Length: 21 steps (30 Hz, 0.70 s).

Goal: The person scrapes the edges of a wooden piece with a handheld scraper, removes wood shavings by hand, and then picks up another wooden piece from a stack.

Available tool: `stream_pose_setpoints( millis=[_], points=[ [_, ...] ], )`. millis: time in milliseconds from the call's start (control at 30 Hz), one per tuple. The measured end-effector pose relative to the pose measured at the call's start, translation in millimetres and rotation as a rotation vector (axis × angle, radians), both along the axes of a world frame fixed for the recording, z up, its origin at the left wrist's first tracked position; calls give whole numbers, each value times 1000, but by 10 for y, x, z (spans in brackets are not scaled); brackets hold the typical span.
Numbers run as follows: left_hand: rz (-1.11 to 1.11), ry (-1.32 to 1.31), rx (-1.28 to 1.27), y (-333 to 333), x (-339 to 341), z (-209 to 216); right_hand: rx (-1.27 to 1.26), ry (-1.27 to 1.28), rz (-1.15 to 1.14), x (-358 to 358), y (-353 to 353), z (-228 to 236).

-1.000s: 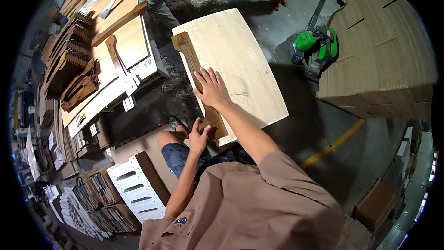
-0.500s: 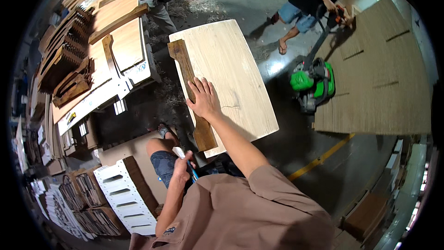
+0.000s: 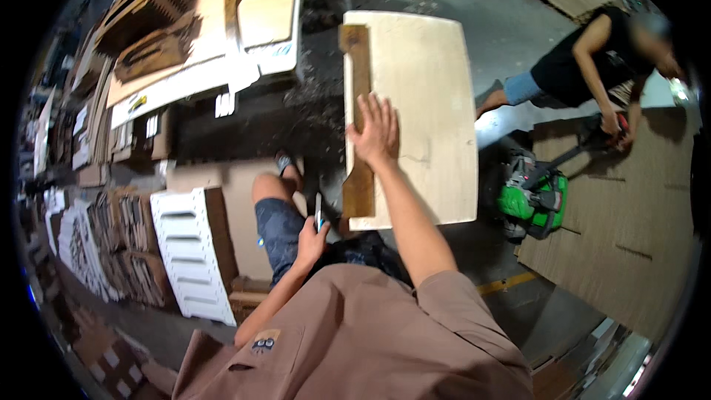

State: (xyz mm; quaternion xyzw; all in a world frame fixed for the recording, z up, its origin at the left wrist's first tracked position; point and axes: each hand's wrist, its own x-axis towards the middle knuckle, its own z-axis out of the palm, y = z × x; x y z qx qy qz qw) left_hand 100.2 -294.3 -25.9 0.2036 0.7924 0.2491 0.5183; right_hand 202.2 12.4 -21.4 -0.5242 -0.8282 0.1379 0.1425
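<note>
Right hand point(image 3: 376, 132), fingers spread flat, pins the dark wooden template strip point(image 3: 358, 118) along the pale rectangular plywood panel's point(image 3: 429, 104) left edge; left hand point(image 3: 311, 241) grips a thin pen-like tool point(image 3: 318, 212). Lighter pressure could let the strip slide.

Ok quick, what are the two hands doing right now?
Left hand: closed, holding a thin pen-like tool.
Right hand: open, pressed flat on the dark strip and pale board.

A small patch point(image 3: 261, 342) with a dark emblem on a pale ground is seen on the brown shirt, near the lower edge. A small yellow sticker point(image 3: 138, 103) is seen on a pale board at upper left. Flattened brown cardboard sheets point(image 3: 629, 215) are laid out at right. No screens are seen.
</note>
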Motion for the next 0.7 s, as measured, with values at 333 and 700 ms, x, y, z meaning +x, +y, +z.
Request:
stream_pose_setpoints(
  millis=[333, 700],
  points=[
    [-480, 421, 282, -193, 215, 420, 134, 8, 3, -8, 44, -371],
    [-539, 488, 262, -156, 291, 391, 188, -47, 32, 16, 93, -394]
  ],
)
